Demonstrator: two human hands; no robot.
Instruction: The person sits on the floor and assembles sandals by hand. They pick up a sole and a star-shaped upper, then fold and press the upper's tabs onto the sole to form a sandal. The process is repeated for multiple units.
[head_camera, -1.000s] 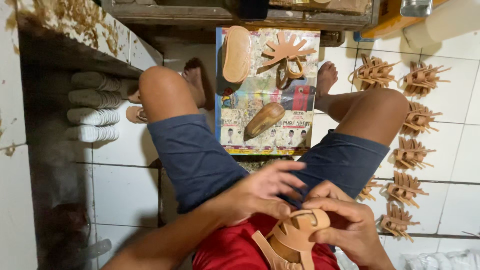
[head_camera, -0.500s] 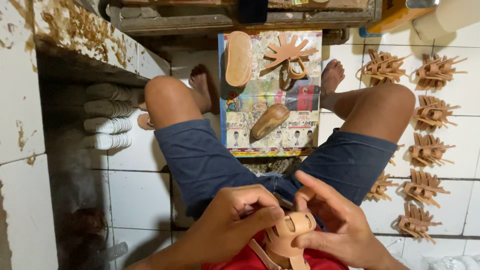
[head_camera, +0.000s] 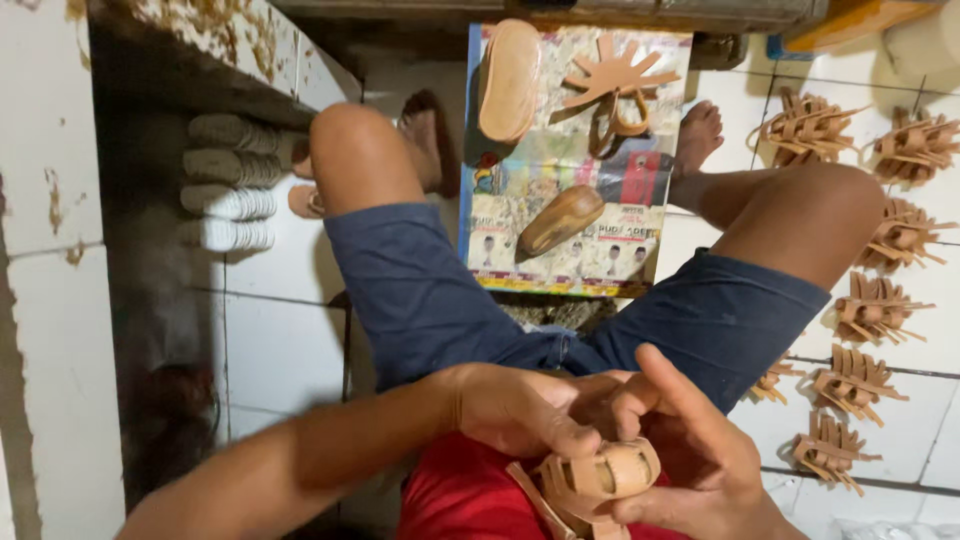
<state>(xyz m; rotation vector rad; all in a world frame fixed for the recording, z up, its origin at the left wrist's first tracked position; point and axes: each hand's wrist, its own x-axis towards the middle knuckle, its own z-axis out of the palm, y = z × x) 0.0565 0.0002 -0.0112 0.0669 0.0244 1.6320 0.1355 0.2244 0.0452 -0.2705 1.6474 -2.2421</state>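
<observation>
Sandal upper (head_camera: 600, 480) — pinched between left hand (head_camera: 520, 405), right hand (head_camera: 690, 470)

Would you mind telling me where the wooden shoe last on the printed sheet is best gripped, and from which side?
Grip the last across its narrow middle, coming from above. It lies flat and aslant on the sheet, apart from the sole and the strap piece, so both long sides look free. Both hands, left and right, are busy on the sandal upper.

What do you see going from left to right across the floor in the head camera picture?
Stack of pale shoe soles → tan flat insole → brown wooden shoe form → rows of tan strappy leather sandal uppers.
</observation>
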